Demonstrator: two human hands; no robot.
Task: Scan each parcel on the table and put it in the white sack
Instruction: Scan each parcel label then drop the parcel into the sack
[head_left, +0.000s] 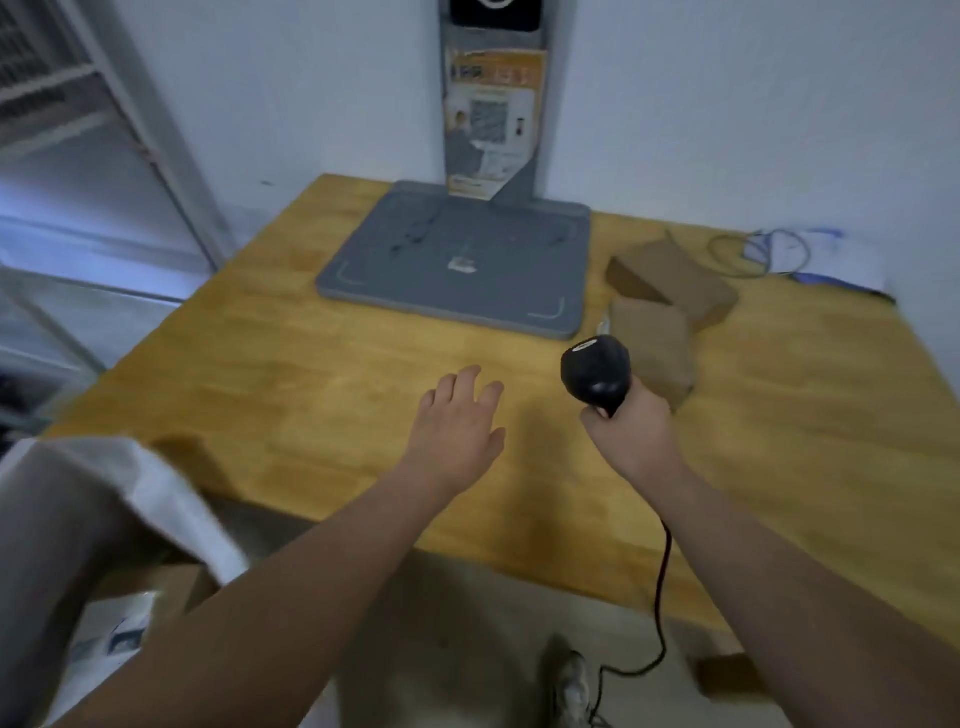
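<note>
Two brown cardboard parcels lie on the wooden table at the right: a nearer parcel and a farther parcel leaning against it. My right hand grips a black handheld scanner, whose head sits just left of the nearer parcel. Its black cable hangs down past the table's front edge. My left hand hovers over the bare middle of the table, fingers straight and spread, holding nothing. The white sack stands open at the table's near left corner.
A grey scale platform with an upright post stands at the back of the table against the wall. Coiled cables and papers lie at the back right. Metal shelving stands at the left. A shoe shows on the floor below.
</note>
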